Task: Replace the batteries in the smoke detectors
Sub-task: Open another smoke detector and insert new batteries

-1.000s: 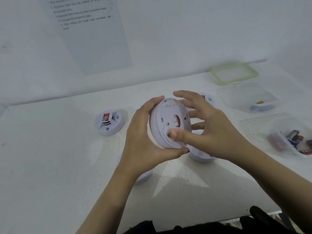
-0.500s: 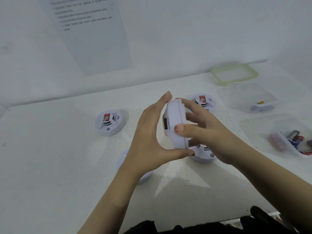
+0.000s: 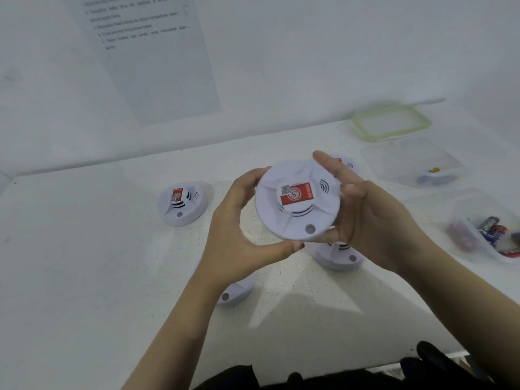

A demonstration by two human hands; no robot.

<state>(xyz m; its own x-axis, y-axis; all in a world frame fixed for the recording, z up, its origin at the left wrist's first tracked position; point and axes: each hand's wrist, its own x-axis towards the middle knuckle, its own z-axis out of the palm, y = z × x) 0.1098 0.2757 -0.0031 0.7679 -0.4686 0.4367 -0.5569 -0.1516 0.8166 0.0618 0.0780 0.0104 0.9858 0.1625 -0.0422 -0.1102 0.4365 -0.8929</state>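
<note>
In the head view, a round white plastic smoke detector (image 3: 297,199) is held in mid-air at the centre of the frame, above the white table (image 3: 84,263). Its front faces the camera, showing a red label and a small grey button near the lower rim.

The left hand (image 3: 239,240) grips its left edge. The fingers (image 3: 250,175) curl behind the rim and the thumb lies along the lower edge. The right hand (image 3: 368,220) grips the right edge, with one fingertip hooked over the top rim, the thumb pressed on the right side and the other fingers curled behind.

Four other detectors rest on the table:
- a white detector with a red label (image 3: 183,204) at centre left
- a partly hidden detector (image 3: 346,164) just behind the right hand
- a white detector below the right hand (image 3: 340,258)
- a white detector under the left wrist (image 3: 236,291)

At the right edge, a clear plastic tub (image 3: 472,237) holds several batteries (image 3: 491,225). Above it stands a second clear tub (image 3: 394,161), its contents too blurred to name. A green-rimmed lid (image 3: 363,128) lies at the upper right. A printed sheet (image 3: 157,66) hangs on the wall at the upper left.
</note>
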